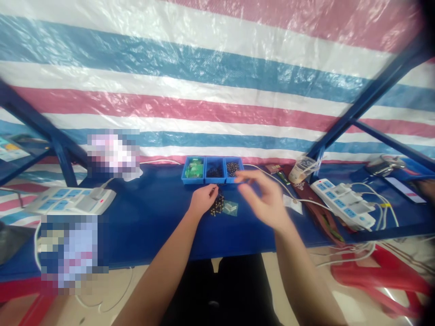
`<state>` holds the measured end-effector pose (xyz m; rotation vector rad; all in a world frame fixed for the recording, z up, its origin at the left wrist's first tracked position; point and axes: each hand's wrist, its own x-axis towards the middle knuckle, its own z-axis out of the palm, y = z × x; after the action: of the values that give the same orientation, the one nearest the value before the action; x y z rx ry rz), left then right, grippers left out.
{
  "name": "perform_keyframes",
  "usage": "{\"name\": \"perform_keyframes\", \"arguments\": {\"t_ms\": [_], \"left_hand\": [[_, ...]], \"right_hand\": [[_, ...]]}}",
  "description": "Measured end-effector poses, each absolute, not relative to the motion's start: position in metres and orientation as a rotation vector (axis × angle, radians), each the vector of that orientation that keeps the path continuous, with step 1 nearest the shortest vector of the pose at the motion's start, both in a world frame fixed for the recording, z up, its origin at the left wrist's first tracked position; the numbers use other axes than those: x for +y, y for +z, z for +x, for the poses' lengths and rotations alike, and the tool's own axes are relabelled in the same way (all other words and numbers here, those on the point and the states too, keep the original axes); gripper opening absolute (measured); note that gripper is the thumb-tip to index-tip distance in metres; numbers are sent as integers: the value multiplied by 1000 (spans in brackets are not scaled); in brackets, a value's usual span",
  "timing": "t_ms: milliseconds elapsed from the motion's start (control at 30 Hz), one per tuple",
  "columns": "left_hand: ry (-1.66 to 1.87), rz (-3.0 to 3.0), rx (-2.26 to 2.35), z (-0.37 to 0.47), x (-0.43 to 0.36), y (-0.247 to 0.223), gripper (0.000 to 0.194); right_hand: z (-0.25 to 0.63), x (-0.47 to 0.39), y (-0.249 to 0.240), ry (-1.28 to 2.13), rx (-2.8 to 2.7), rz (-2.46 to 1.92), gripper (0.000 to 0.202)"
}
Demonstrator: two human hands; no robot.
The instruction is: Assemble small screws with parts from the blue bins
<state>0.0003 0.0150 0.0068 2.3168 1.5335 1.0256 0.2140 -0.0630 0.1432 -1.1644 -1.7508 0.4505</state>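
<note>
My left hand (204, 198) is closed in a pinch just in front of the middle blue bin (215, 179); whatever lies between its fingertips is too small to make out. My right hand (263, 194), slightly blurred, has its fingers apart at the front right of the right blue bin (234, 179), which holds small metallic parts. The left blue bin (193, 181) holds green pieces, the middle one dark parts. Beside my left hand lies a pile of small dark and brass-coloured parts (216, 207), with a small clear bag (231, 208) to its right.
Power strips stand at the left (78, 201) and right (343, 203) of the blue table (146, 226). A plastic cup (301, 170), a brown strap (316, 206), white cables and a phone (404, 189) lie right. Blue frame bars rise on both sides.
</note>
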Motion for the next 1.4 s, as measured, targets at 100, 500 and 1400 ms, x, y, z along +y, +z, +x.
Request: {"name": "perform_keyframes", "arguments": {"t_ms": [100, 500, 1400], "left_hand": [[1020, 2321, 1506, 0, 13, 9, 23], [1022, 2289, 1433, 2, 13, 14, 23], [1242, 1717, 1352, 3, 25, 0, 37]], "right_hand": [[211, -64, 87, 355, -2012, -1492, 45], [220, -40, 31, 715, -1864, -1556, 22], [169, 14, 5, 1325, -929, -1012, 40]]}}
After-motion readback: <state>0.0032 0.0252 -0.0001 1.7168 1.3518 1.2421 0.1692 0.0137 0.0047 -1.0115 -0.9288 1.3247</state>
